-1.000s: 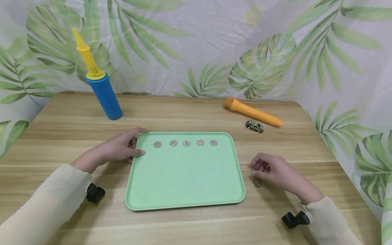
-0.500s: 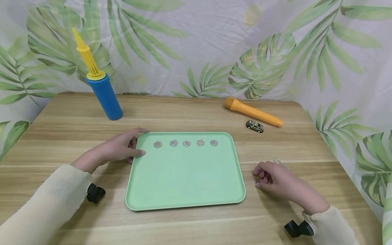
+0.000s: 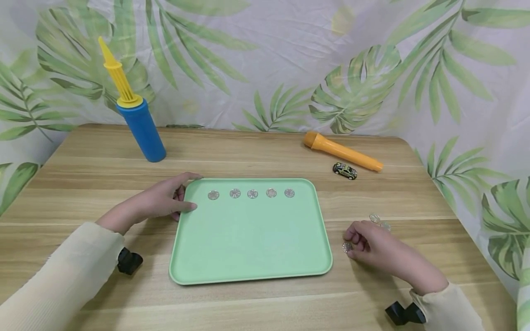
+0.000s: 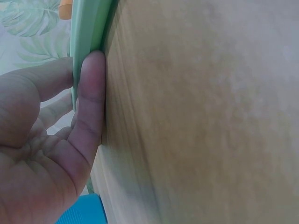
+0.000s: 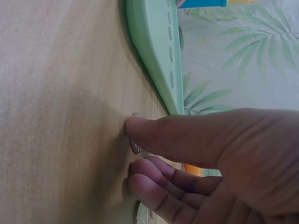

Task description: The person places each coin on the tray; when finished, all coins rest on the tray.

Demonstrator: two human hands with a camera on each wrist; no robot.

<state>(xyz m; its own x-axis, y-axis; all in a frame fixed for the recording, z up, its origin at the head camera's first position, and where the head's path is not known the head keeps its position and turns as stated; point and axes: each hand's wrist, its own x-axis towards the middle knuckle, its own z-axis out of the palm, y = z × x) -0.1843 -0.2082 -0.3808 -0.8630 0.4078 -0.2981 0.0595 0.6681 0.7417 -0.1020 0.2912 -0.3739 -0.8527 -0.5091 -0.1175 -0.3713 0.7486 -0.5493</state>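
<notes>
The left hand grips the left rim of a light green tray, with its thumb on top and other fingers at the edge. In the left wrist view, fingers lie on both sides of the tray rim. Several silver coins form a row along the tray's far side. Right of the tray, the right hand is low over the table, thumb tip at a single coin. In the right wrist view the thumb partly covers this coin; the bent fingers sit apart from the thumb.
Two more coins, one here, lie behind the right hand. A toy car and an orange toy microphone lie at the back right. A blue and yellow hand pump stands at the back left of the wooden table.
The right hand has shifted slightly right and toward the body, uncovering two coins behind it. Its thumb has come to the single coin. The left hand and tray stay put.
</notes>
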